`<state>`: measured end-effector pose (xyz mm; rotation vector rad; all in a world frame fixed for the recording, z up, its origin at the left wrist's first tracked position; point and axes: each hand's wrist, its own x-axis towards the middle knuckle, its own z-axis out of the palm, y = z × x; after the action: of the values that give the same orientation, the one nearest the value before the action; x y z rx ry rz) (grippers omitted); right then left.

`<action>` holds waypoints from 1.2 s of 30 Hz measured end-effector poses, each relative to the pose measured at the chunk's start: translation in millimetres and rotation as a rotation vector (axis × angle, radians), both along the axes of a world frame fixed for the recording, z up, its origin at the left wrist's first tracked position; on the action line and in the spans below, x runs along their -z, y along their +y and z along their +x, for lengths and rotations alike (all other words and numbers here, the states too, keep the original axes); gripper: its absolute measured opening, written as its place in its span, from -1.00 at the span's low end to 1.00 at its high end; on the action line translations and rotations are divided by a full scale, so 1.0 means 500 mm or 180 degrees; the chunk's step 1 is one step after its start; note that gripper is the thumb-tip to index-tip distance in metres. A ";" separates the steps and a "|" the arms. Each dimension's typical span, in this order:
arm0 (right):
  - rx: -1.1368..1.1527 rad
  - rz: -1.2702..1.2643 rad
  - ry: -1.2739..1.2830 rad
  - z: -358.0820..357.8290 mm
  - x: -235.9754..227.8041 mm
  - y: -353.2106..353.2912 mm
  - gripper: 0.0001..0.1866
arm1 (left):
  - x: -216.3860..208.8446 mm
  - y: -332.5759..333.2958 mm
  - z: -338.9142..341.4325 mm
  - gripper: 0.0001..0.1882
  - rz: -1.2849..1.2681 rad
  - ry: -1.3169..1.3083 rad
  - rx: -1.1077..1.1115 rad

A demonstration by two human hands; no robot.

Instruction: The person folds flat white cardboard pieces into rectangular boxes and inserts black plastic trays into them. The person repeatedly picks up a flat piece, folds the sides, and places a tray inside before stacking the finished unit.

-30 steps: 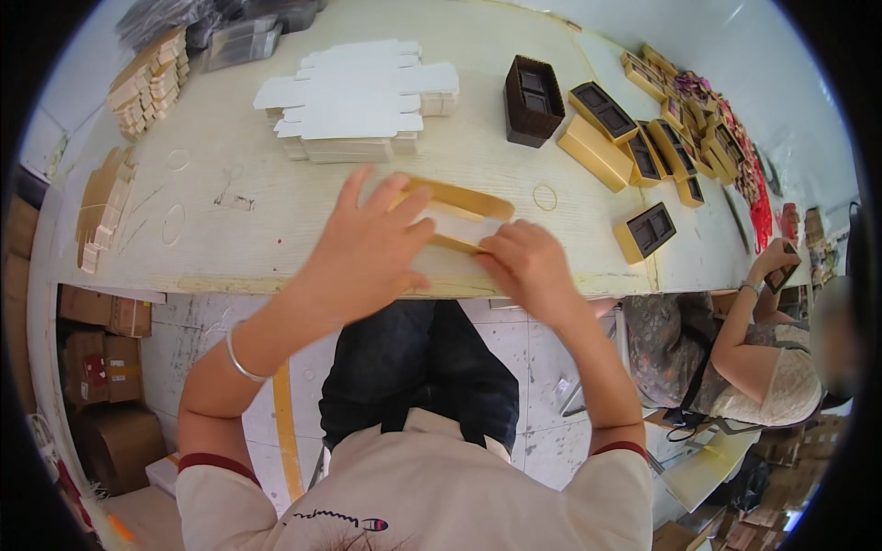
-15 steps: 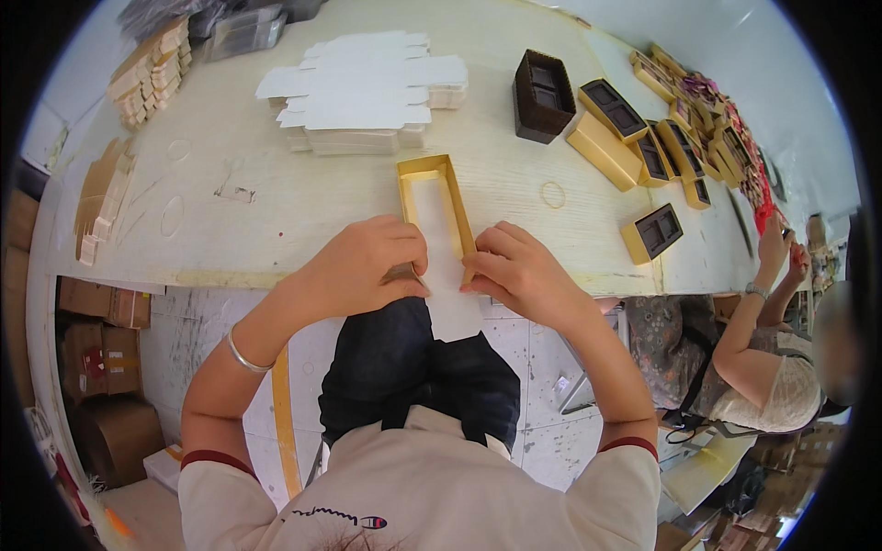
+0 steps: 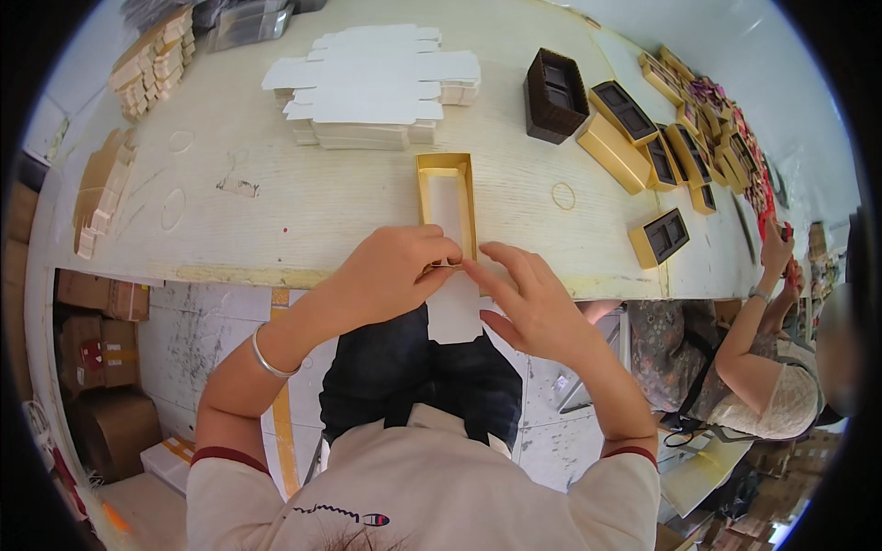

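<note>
Far to the left of the left hand, a pile of flat, tan-and-white cardboard blanks [image 3: 106, 197] lies on the pale wooden worktop [image 3: 335, 197]. Beyond the hands, slightly left of the box, sits a stack of flat, white cardboard blanks [image 3: 363, 78]. The left hand [image 3: 395, 266] has its fingers bent and thumb tucked in, seemingly pinching the near left corner of the part-folded, oblong, gold cardboard box [image 3: 468, 197]. That box lies straight ahead of the 2 hands, 3 walls upright, its white flap [image 3: 455, 317] reaching past the worktop's edge between them. It should be light and springy, stiff along the creases but easily dented, its shiny face perhaps slick; the folded corners look the surest hold, taken between thumb and fingertips. The right hand [image 3: 533, 298] is loosely spread, forefinger at the near right corner, gripping nothing visible. Beyond it, to the right, stand a dark brown, rectangular tray stack [image 3: 556, 101] and, nearer, a gold box with a dark insert [image 3: 660, 237].
</note>
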<state>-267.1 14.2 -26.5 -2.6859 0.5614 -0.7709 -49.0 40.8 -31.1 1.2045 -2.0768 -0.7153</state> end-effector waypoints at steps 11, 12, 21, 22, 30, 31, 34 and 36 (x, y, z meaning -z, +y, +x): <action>0.0227 0.1554 -0.1170 0.033 0.045 -0.038 -0.79 | 0.012 -0.019 0.020 -0.71 0.1205 0.1217 0.0073; 0.0285 0.1840 -0.1252 0.036 0.046 -0.038 -0.79 | 0.021 -0.017 0.018 -0.68 0.0966 0.1025 0.0063; 0.0772 -0.0972 -0.0453 0.058 0.040 -0.019 -0.81 | 0.019 0.001 -0.023 -0.83 -0.0232 0.0345 -0.0541; 0.0714 -0.0903 -0.0311 0.057 0.040 -0.022 -0.82 | 0.027 0.006 -0.025 -0.85 -0.0437 0.0316 -0.0529; 0.0538 0.0383 0.1205 0.068 -0.019 -0.043 -0.92 | 0.006 -0.010 -0.012 -0.86 -0.0234 -0.0696 -0.0273; 0.0387 0.0529 0.1080 0.065 -0.018 -0.049 -0.93 | -0.013 -0.019 -0.010 -0.83 0.0206 -0.0811 -0.0137; -0.0091 0.0852 0.0865 0.046 -0.022 -0.078 -0.93 | -0.081 -0.029 -0.004 -0.72 0.0926 -0.1146 0.0275; -0.0367 0.0992 0.0961 0.029 -0.033 -0.093 -0.91 | -0.105 -0.025 0.010 -0.61 0.0644 -0.1329 0.0635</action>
<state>-252.5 -32.6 -10.3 -2.5248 0.5380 -0.2233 -44.2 28.4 21.4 1.3612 -2.5458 -0.8376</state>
